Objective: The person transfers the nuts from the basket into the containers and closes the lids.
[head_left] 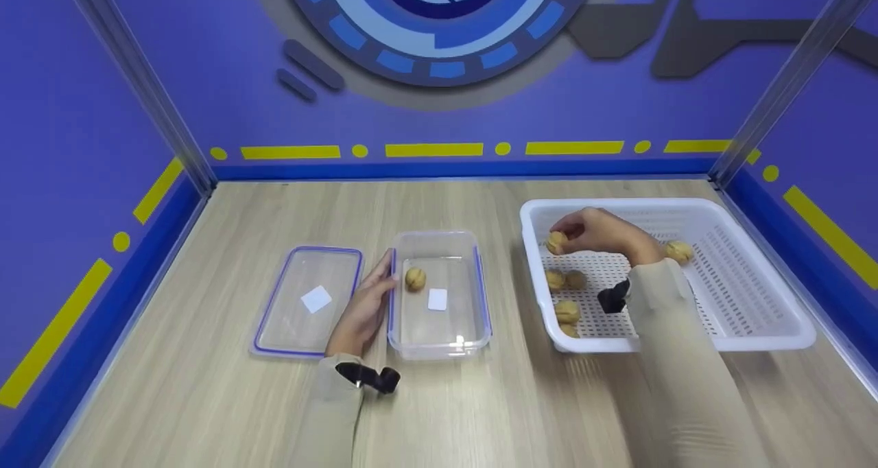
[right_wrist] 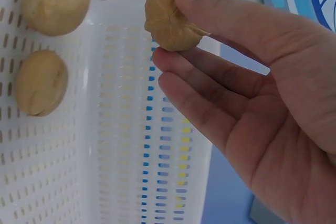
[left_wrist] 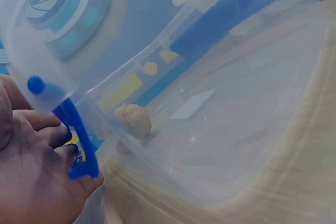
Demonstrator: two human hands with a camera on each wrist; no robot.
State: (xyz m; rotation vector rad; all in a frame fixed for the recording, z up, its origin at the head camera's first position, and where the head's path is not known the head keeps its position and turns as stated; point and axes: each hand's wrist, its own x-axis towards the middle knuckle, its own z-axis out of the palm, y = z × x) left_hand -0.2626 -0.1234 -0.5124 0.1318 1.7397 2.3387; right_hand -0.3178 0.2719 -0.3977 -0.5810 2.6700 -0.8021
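Step in hand, as I judge it: picking a walnut (right_wrist: pixel 165 19) from the white basket (head_left: pixel 597 345). My right hand (head_left: pixel 603 233) pinches it between thumb and fingertips near the basket's left wall. My left hand (head_left: pixel 363 313), fingers extended, rests against the left side of the clear container (head_left: pixel 425 327), which holds one walnut. The next move likely calls for lifting over the rim, pinch kept firm. Condition: tan, rounded, shell wrinkled, seam raised.

Ridged tan walnut (right_wrist: pixel 170 19) pinched in right hand (head_left: pixel 603 232); below its fingers (right_wrist: pixel 197 103), white slotted basket (head_left: pixel 593 345) holding more walnuts (head_left: pixel 567 311); against fingers of left hand (head_left: pixel 363 311), clear open box (head_left: pixel 420 327) with one walnut (head_left: pixel 415 279).
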